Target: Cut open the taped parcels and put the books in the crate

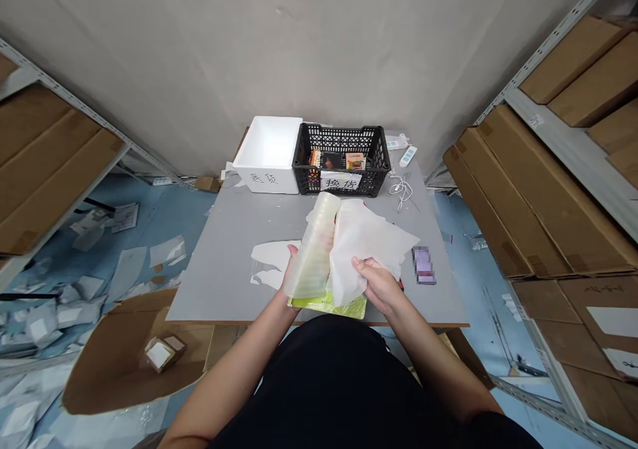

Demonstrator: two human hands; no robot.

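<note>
In front of my body, at the near side of the table, my left hand (290,271) is closed around the left side of a translucent, ridged plastic wrap (315,246). Beneath that wrap shows the lower edge of a yellow-green packet (343,307), mostly covered. My right hand (379,284) pinches a white plastic bag (366,243) with a torn, uneven edge, which lies over the packet's right part. Left of the hands, a torn clear-and-white plastic piece (269,277) rests on the table. Something dark and red peeks out beside my right hand, too covered to name.
At the table's (224,236) back stand a white foam box (274,180) and a black crate (376,173) with small boxes inside. A phone (424,266) and white cable (401,188) lie right. An open carton (124,382) is at lower left; loaded shelves flank both sides.
</note>
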